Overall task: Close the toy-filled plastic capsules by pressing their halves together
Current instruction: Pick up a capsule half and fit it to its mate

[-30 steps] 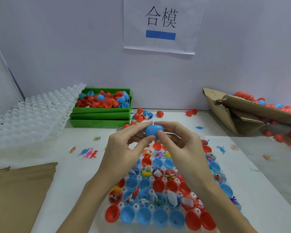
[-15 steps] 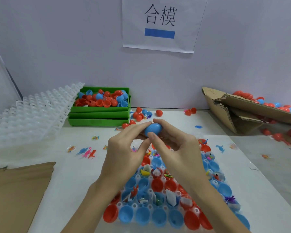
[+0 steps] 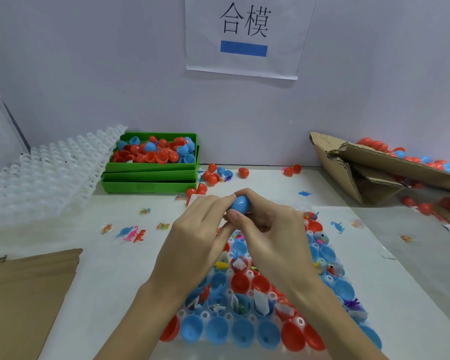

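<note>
Both hands, left (image 3: 192,237) and right (image 3: 273,229), curled around small blue plastic capsule (image 3: 240,203) above clear tray (image 3: 205,314) of toy-filled red and blue halves. Green plastic bin (image 3: 151,167) heaped with loose halves.

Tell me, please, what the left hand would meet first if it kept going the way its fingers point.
The left hand points up and right into the blue capsule it already pinches; just beyond are the right hand's fingers, though depth is hard to judge.
</note>
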{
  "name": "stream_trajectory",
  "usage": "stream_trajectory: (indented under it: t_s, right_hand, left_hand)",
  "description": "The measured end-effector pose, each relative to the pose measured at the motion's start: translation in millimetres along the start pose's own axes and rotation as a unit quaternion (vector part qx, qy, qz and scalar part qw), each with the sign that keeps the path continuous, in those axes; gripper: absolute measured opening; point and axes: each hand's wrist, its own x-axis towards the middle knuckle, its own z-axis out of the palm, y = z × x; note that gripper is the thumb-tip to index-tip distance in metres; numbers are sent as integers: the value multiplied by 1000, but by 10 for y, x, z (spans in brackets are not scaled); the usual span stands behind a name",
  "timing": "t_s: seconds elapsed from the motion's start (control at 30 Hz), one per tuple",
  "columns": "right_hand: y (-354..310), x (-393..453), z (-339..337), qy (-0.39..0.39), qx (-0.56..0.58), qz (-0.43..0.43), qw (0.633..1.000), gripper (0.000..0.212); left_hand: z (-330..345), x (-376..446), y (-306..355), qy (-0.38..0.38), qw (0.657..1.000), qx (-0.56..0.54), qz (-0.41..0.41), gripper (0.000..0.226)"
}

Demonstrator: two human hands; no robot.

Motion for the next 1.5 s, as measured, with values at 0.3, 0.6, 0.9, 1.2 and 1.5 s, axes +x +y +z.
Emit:
stream_trajectory:
  t_s: [0.3,0.6,0.9,1.2,1.5]
  right_hand:
    - [-31,39,-5,-21,72,57,996,34]
    - [29,66,-79,-83,70,33,994,12]
    - [89,105,-89,-65,90,86,990,19]
    - [71,81,-73,-72,-12,29,997,12]
    - [258,634,-672,56,226,229,945,42]
  left_hand:
    - [-5,28,19,25,996,-62,-57,31]
    - [-6,26,-2,8,999,-36,-9,28]
    - [29,23,-83,-9,999,-48,-11,42]
    - [25,32,-63,-7,999,-50,-9,40]
    - [-46,86,-65,22,992,-70,-104,53]
